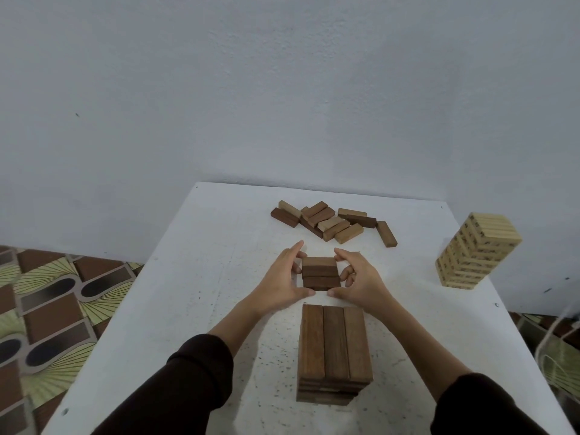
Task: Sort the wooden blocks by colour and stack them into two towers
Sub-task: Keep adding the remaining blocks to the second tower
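Observation:
Three dark brown blocks (320,274) lie side by side as one flat row on the white table (194,277). My left hand (284,277) presses on the row's left end and my right hand (357,277) on its right end, squeezing the blocks together. Close in front of me stands the dark brown tower (334,353), several layers high, its top layer of three blocks running away from me. A loose pile of mixed dark and light blocks (332,222) lies beyond my hands. The light tower (478,251) stands at the table's right edge.
The table's back edge meets a pale blue wall (282,89). Patterned floor tiles (47,302) show past the table's left edge, and a chair-like frame (558,350) sits low on the right.

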`<state>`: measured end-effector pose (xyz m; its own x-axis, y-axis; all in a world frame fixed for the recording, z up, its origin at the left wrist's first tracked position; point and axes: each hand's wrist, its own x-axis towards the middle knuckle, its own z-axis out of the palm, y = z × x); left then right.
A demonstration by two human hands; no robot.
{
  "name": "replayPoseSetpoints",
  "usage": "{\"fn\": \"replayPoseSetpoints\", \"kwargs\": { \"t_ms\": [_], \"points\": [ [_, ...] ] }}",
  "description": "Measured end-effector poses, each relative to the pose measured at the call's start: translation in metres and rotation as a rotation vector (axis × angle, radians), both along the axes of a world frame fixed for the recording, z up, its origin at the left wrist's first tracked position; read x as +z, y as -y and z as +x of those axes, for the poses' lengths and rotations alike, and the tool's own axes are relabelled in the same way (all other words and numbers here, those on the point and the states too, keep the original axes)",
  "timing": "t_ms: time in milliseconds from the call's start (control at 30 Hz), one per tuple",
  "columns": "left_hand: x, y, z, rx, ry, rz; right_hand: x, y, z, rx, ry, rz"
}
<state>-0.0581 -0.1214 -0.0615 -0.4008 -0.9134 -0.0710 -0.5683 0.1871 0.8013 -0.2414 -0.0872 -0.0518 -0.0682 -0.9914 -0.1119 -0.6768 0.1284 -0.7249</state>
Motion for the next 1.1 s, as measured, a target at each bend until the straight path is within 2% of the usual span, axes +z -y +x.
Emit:
{"fn": "replayPoseSetpoints", "kwargs": {
  "t_ms": [767, 1100],
  "points": [
    [0.017, -0.004, 0.002, 0.006, -0.013, 0.077, 0.020, 0.000, -0.006, 0.141, 0.004, 0.074],
    [0.075, -0.018, 0.020, -0.066, -0.180, -0.031, 0.079, -0.028, -0.008, 0.169, 0.209, -0.141]
  ]
}}
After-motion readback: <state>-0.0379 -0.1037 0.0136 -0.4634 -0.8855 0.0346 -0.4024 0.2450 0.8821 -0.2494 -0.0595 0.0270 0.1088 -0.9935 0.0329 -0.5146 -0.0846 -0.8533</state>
